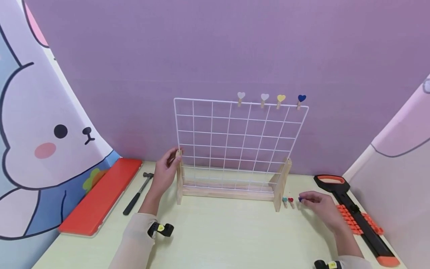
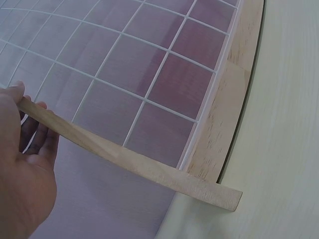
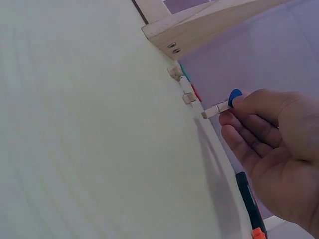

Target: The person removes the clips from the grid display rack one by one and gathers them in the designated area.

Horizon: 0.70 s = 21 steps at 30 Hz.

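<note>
A white wire grid [image 1: 239, 142] stands in a wooden base [image 1: 228, 192]. Along its top wire sit several heart clothespins: two white ones [image 1: 241, 96], a yellow one [image 1: 281, 99] and a dark blue one [image 1: 301, 99]. My left hand [image 1: 165, 170] holds the upper end of the left wooden upright [image 2: 124, 159], thumb on one side and fingers on the other. Between thumb and fingertips, my right hand [image 1: 322, 209] pinches a small blue heart clothespin [image 3: 219, 107] just above the table. Beside it lie a teal heart clothespin [image 1: 284, 201] and a red one [image 1: 290, 201].
Left of the stand lie a hammer [image 1: 137, 194] with a dark handle and a long red case [image 1: 104, 196]. At the right is a black and orange tool [image 1: 356, 213] with orange blocks along its sides. A purple backdrop [image 1: 215, 48] rises behind the table.
</note>
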Each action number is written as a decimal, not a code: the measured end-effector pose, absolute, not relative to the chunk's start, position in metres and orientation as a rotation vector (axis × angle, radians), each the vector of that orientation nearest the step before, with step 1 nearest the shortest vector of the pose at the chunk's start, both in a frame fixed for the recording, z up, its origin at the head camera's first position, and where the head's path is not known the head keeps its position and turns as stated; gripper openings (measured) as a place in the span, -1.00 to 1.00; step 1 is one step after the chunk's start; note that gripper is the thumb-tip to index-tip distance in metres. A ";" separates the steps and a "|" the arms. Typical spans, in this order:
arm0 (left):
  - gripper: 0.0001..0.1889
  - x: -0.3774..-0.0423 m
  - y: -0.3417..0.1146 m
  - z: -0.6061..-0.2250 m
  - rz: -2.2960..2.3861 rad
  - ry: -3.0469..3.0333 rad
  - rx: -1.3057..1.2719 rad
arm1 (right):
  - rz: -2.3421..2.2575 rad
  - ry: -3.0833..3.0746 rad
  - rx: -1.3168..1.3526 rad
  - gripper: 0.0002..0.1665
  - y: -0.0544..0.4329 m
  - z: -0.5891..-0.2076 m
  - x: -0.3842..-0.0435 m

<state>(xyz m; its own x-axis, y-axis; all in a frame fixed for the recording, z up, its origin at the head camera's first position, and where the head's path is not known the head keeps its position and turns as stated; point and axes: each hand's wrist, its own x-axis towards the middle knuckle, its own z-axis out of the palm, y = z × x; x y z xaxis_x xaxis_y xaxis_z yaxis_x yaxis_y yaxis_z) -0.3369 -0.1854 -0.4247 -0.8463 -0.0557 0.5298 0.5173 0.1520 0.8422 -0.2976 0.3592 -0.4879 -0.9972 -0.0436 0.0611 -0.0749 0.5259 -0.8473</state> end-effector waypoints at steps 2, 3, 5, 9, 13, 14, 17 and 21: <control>-0.59 -0.337 -0.185 -0.425 -1.741 -1.996 -0.440 | 1.509 -2.734 0.095 -0.60 0.360 -0.490 -0.298; -0.59 -0.337 -0.185 -0.424 -1.741 -1.996 -0.441 | 1.504 -2.741 0.089 -0.60 0.360 -0.492 -0.299; -0.58 -0.337 -0.185 -0.424 -1.743 -1.995 -0.440 | 1.488 -2.751 0.085 -0.60 0.361 -0.494 -0.300; -0.57 -0.337 -0.184 -0.424 -1.746 -1.992 -0.438 | 1.401 -2.765 0.085 -0.61 0.362 -0.500 -0.302; -0.58 -0.336 -0.185 -0.424 -1.750 -1.981 -0.439 | 1.321 -2.763 0.102 -0.65 0.361 -0.503 -0.304; -0.58 -0.336 -0.185 -0.424 -1.751 -1.978 -0.440 | 1.308 -2.761 0.113 -0.65 0.360 -0.504 -0.305; -0.58 -0.336 -0.185 -0.424 -1.747 -1.981 -0.440 | 1.311 -2.754 0.104 -0.66 0.359 -0.506 -0.306; -0.58 -0.336 -0.185 -0.424 -1.741 -2.000 -0.438 | 1.316 -2.770 0.070 -0.64 0.358 -0.508 -0.306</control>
